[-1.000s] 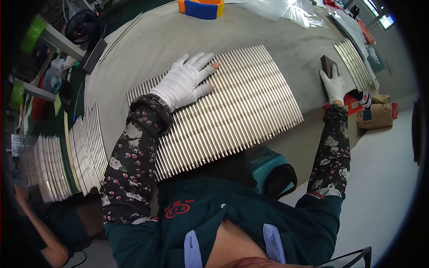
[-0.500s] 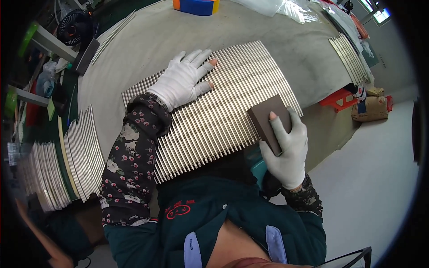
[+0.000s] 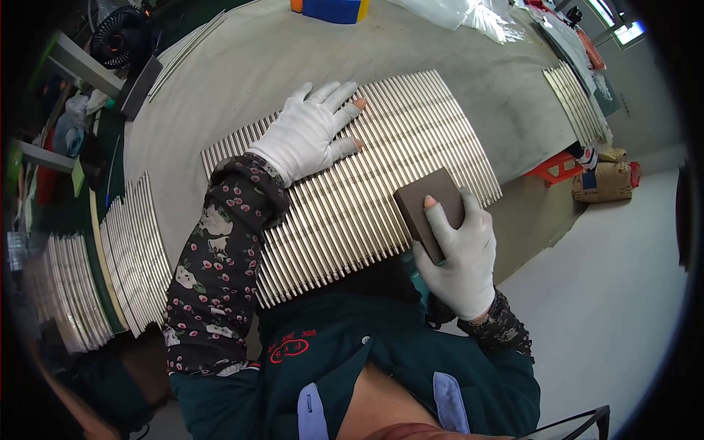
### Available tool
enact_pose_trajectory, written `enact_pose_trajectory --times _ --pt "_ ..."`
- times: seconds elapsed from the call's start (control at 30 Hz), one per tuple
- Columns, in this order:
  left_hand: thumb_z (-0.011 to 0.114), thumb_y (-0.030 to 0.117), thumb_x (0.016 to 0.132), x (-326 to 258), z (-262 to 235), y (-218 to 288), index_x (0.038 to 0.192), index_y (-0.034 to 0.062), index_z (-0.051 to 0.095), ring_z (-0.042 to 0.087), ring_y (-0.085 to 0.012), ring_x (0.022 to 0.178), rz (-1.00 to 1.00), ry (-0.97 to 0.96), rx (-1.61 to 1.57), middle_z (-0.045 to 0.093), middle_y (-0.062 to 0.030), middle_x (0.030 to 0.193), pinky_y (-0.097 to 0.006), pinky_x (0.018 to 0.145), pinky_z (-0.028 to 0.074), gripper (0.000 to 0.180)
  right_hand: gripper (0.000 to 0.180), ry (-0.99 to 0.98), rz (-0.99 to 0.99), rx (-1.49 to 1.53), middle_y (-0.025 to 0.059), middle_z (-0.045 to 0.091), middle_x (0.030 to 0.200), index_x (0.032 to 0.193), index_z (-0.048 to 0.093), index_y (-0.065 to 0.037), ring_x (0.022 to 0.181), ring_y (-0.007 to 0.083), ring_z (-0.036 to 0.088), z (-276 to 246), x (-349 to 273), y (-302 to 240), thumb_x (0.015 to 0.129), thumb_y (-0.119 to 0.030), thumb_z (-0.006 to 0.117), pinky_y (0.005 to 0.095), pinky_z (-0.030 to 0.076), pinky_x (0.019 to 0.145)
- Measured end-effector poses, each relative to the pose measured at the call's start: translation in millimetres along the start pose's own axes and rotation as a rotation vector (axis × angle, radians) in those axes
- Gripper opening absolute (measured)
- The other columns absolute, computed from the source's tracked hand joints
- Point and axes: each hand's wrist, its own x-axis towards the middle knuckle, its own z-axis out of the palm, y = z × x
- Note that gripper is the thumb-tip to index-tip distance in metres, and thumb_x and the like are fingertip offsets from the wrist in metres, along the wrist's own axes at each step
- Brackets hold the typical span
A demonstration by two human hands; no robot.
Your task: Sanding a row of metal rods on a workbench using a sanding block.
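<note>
A wide row of shiny metal rods (image 3: 345,198) lies side by side on the table in front of me. My left hand (image 3: 308,136), in a white glove with bare thumb and index tips, rests spread and flat on the upper left part of the rods. In my right hand (image 3: 462,257), gloved the same way, is a brown-grey sanding block (image 3: 433,209), gripped along its side. The block lies on the right part of the rods, toward their near edge. Its underside is hidden.
More rods (image 3: 136,257) and a blurred stack (image 3: 73,293) lie at the left. Others (image 3: 576,103) sit at the table's far right edge. A blue tape roll (image 3: 330,10) and clear plastic film (image 3: 469,15) are at the back. A red stool (image 3: 554,170) stands beyond the right edge.
My right hand has drawn the sanding block a little left and toward me over the rods. The left hand stays spread on them, slightly farther right in the picture.
</note>
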Motion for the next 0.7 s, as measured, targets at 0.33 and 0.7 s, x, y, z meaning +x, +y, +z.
enact_pose_trajectory --times 0.33,0.7 --pt "0.039 0.054 0.093 3.1 2.8 0.2 0.140 0.0093 0.039 0.031 -0.0327 0.136 0.024 -0.014 0.019 0.031 -0.0144 0.149 -0.049 0.111 0.023 0.065 0.053 0.058 -0.043 0.008 0.0260 0.047 0.115 0.119 0.059 -0.013 0.088 0.0341 0.054 3.1 14.3 0.8 0.067 -0.019 0.071 0.0400 0.048 0.070" --pt "0.038 0.053 0.094 3.1 -3.1 -2.7 0.143 0.0124 0.035 0.028 -0.0329 0.137 0.020 -0.023 0.006 0.028 -0.0146 0.150 -0.049 0.113 0.021 0.064 0.051 0.092 -0.044 -0.019 0.0254 0.048 0.116 0.117 0.060 -0.013 0.085 0.0329 0.055 4.8 26.0 -0.8 0.068 -0.022 0.070 0.0404 0.048 0.069"
